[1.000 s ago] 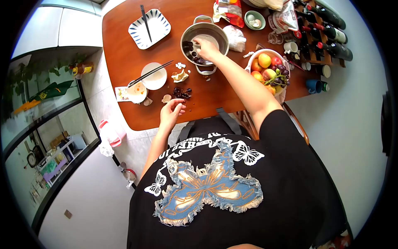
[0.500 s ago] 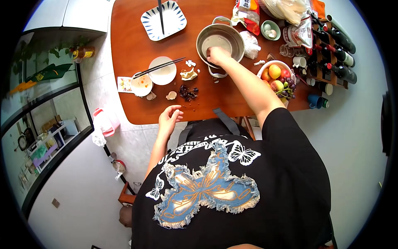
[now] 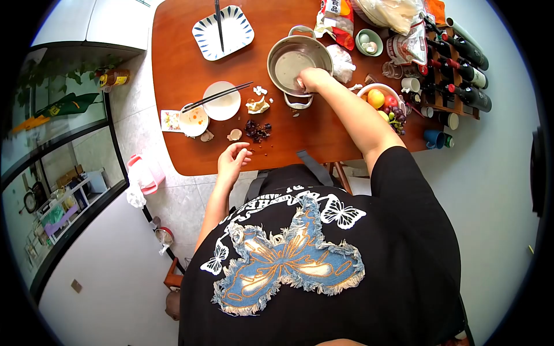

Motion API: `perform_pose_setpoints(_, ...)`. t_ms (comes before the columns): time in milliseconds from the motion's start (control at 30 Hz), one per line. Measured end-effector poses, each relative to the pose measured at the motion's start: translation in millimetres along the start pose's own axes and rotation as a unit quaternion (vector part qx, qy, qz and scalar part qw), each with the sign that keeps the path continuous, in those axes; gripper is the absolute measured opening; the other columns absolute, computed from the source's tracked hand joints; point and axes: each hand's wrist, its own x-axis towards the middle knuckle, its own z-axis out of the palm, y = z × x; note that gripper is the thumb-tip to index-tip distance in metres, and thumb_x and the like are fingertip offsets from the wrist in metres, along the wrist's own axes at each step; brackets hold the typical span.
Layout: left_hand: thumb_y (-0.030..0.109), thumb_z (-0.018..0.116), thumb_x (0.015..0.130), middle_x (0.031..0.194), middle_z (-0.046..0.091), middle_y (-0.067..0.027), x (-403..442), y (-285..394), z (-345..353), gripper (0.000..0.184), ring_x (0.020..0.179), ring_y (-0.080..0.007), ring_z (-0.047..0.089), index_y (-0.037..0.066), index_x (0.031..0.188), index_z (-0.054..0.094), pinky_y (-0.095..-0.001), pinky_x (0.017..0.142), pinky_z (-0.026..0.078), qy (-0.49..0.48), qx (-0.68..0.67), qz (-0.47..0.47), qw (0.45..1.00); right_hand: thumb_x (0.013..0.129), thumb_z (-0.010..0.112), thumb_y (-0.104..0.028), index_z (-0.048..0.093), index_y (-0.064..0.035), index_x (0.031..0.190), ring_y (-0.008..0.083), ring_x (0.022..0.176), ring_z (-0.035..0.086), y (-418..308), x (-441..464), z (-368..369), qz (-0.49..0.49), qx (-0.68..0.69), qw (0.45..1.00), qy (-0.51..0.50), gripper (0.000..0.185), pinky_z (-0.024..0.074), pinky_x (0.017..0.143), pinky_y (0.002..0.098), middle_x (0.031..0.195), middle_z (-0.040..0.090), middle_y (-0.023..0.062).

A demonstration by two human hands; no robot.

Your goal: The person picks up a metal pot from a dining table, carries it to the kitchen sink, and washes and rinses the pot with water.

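Note:
Reaching in over the near right rim of a two-handled metal pot, my right hand has its fingers curled together. Whatever they hold, if anything, is hidden. The pot seems to contain clear liquid. At the table's front edge, my left hand hovers palm inward, fingers loosely bent and apart, holding nothing. Nearest to it are an eggshell piece and a pile of dark purple scraps. Behind these, dark chopsticks lie across a white bowl and a smaller orange-spotted bowl.
A blue-patterned plate with chopsticks stands at the back left. Right of the pot are a plastic bag, a green bowl with eggs, a fruit basket, cups, and a rack of wine bottles. Crumpled scraps lie left of the pot.
My right hand has moved from inside the pot toward its near right rim. My left hand stays in about the same place. The whole view has shifted slightly.

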Motion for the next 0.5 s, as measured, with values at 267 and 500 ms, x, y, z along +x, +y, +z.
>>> perform_pose_setpoints(267, 0.017, 0.054, 0.096, 0.097, 0.067, -0.0060, -11, -6, 5, 0.027, 0.081, -0.0103, 0.063, 0.004, 0.119, 0.060, -0.0221, 0.073, 0.051, 0.013, 0.002, -0.005, 1.000, 0.072, 0.057, 0.000, 0.067, -0.0135, 0.099, 0.0321, 0.085, 0.064, 23, 8, -24, -0.113, 0.146, 0.977, 0.105, 0.032, 0.0509, 0.080, 0.0368, 0.088, 0.065, 0.0194)
perform_pose_setpoints(500, 0.012, 0.056, 0.095, 0.094, 0.068, -0.0051, -11, -17, 6, 0.023, 0.078, -0.0102, 0.063, 0.005, 0.116, 0.061, -0.0232, 0.070, 0.051, 0.029, -0.004, -0.011, 1.000, 0.064, 0.077, -0.005, 0.066, -0.0051, 0.078, 0.0325, 0.079, 0.066, 19, 8, -25, -0.013, 0.057, 0.984, 0.169, 0.018, 0.0536, 0.074, 0.0399, 0.085, 0.068, 0.0153)
